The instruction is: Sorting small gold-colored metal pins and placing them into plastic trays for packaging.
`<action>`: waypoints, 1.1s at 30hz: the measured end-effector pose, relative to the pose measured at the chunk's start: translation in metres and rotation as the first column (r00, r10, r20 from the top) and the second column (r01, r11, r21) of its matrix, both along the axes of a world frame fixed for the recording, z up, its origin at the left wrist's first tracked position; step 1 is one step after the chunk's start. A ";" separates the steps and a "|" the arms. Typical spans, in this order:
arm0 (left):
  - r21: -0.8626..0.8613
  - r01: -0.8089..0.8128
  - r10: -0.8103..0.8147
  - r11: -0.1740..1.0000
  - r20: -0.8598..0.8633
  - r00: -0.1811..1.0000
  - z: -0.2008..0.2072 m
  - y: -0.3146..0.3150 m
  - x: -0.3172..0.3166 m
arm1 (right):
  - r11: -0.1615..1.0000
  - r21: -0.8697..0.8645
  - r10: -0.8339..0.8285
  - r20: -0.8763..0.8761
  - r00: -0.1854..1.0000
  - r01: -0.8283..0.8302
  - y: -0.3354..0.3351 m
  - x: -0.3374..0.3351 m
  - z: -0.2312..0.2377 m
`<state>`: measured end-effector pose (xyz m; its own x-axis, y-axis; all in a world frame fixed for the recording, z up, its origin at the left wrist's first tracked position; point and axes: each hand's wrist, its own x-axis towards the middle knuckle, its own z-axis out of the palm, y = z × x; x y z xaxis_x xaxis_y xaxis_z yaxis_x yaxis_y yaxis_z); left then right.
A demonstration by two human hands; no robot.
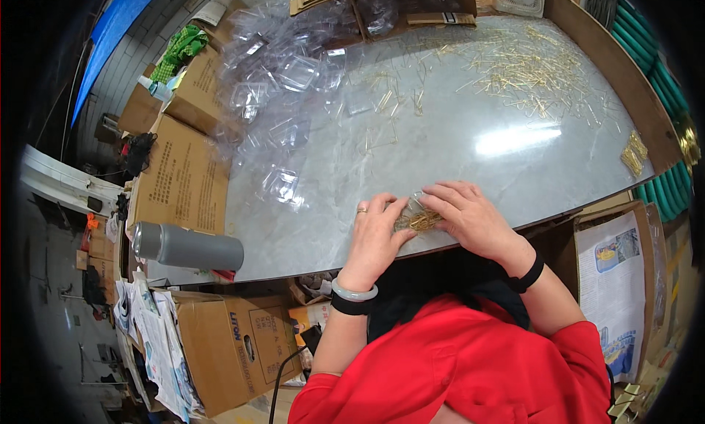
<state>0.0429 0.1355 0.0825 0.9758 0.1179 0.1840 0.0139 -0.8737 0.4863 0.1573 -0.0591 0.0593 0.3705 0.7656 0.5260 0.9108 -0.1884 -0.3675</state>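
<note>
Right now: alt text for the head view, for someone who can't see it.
A person's left hand and right hand touch a small bundle of gold-coloured wires at the near edge of a grey table. Loose wires lie scattered toward the far right; clear plastic cases are heaped far left, a grey bottle nearer left.

A red, short-sleeved cloth top [470,365] is worn with plain black wristbands [529,275], a smooth pale bangle [354,292] — and a slim gold-coloured ring [362,209].

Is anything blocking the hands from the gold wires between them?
Nothing I can see for sure. The left hand and right hand are right at the gold wires, one on each side. Something see-through may be there too; I can't tell.
</note>
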 end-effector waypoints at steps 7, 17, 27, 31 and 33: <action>-0.060 0.045 -0.041 0.997 0.078 0.996 -0.012 -0.001 0.001 | 0.986 -0.162 0.031 -0.077 0.997 -0.043 -0.001 0.002 -0.001; -0.181 -0.090 0.107 0.979 0.082 0.991 -0.016 -0.007 -0.003 | 0.983 -0.179 0.039 -0.022 0.999 -0.042 0.008 0.001 0.000; -0.028 -0.027 0.030 0.999 0.105 0.994 -0.015 0.004 -0.009 | 0.993 -0.094 -0.073 -0.059 0.996 0.067 0.003 0.000 -0.002; -0.025 -0.006 0.008 1.000 0.078 0.997 -0.005 0.002 -0.005 | 0.991 -0.128 -0.032 -0.050 0.998 0.026 0.001 0.001 0.000; -0.018 0.026 -0.026 1.000 0.020 0.999 -0.001 0.001 0.000 | 0.982 -0.182 0.054 -0.028 0.998 -0.058 0.000 0.003 0.003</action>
